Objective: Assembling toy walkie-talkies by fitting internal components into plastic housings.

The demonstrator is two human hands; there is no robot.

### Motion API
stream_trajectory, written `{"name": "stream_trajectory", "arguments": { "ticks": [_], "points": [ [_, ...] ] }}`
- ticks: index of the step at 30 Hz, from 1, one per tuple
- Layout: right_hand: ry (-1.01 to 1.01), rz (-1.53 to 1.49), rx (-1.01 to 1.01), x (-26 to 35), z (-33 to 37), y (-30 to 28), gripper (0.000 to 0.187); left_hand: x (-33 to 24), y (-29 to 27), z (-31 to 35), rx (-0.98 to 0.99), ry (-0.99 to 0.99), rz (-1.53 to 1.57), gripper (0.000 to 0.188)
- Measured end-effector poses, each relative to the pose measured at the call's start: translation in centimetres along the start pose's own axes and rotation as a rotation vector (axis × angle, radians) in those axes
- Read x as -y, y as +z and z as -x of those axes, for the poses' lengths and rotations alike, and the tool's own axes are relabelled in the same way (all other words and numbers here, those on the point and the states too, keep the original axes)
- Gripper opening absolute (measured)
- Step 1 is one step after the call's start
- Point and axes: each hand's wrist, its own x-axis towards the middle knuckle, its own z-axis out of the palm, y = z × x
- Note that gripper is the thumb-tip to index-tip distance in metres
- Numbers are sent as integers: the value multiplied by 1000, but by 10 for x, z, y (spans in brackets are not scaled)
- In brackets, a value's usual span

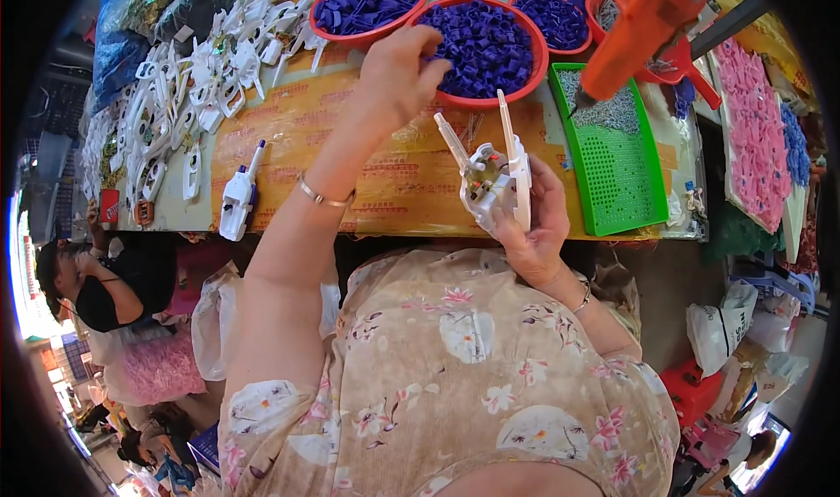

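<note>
My left hand is at the near left rim of a red basket full of small blue plastic parts. Its fingers are curled in a pinch; whatever lies between them is too hidden to name. Over the table's near edge, my right hand grips a white plastic toy walkie-talkie shell. Two white antenna-like prongs rise from the shell, and small inner parts show in its open middle. Left of my left forearm lies another white walkie-talkie with a blue antenna.
White shell pieces are heaped at the left. Two more red baskets hold blue parts. An orange electric screwdriver hangs above a green tray of screws. Pink parts lie far right.
</note>
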Motion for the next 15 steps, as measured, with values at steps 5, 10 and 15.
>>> {"name": "stream_trajectory", "arguments": {
  "ticks": [5, 10, 15],
  "points": [
    [19, -16, -7, -5, 2, -3, 66, 12, 26, -32, -14, 224, -306, 18],
    [-1, 13, -3, -6, 2, -3, 67, 7, 40, -46, 39, 273, -526, 18],
    [-14, 31, 11, -4, 2, -4, 67, 7, 33, -45, 105, 187, -371, 19]
  ]
}}
